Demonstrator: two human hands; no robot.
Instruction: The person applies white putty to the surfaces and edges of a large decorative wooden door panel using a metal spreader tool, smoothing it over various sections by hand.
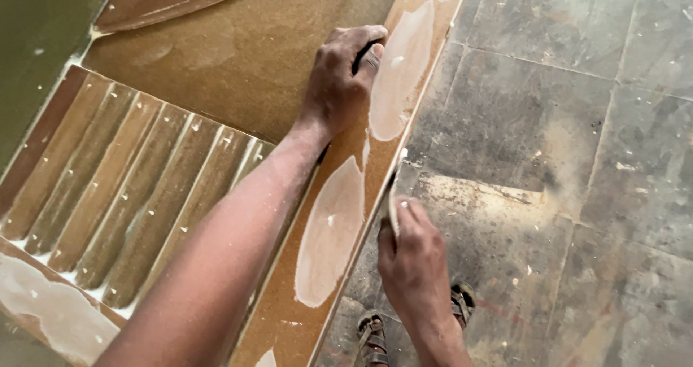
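Two bare hands work on a brown board [281, 57] that fills the left and centre of the frame. Left hand [339, 82] sits at upper centre, palm down on the board, fingers curled tight around a small dark object [359, 55]; only a sliver of it shows between thumb and forefinger, so what it is cannot be told. Knuckles touch the board beside a pale oval patch [401, 67] on the board's edge strip [361, 186]. Forearm runs down to lower left, dusted white.

Right hand [413, 262] is at lower centre, just off the board's right edge. Fingers are closed, pinching a thin pale strip [394, 194] between thumb and fingertips; the strip stands upright against the board's edge, touching it.

Second pale oval patch [332, 230] lies on the edge strip between the two hands. Ribbed panel [123, 194] with rounded grooves sits at left, white dust in the grooves. Tiled floor [577, 121] takes the right half, dusty. Sandalled feet [375, 334] show at bottom centre, under the right wrist.
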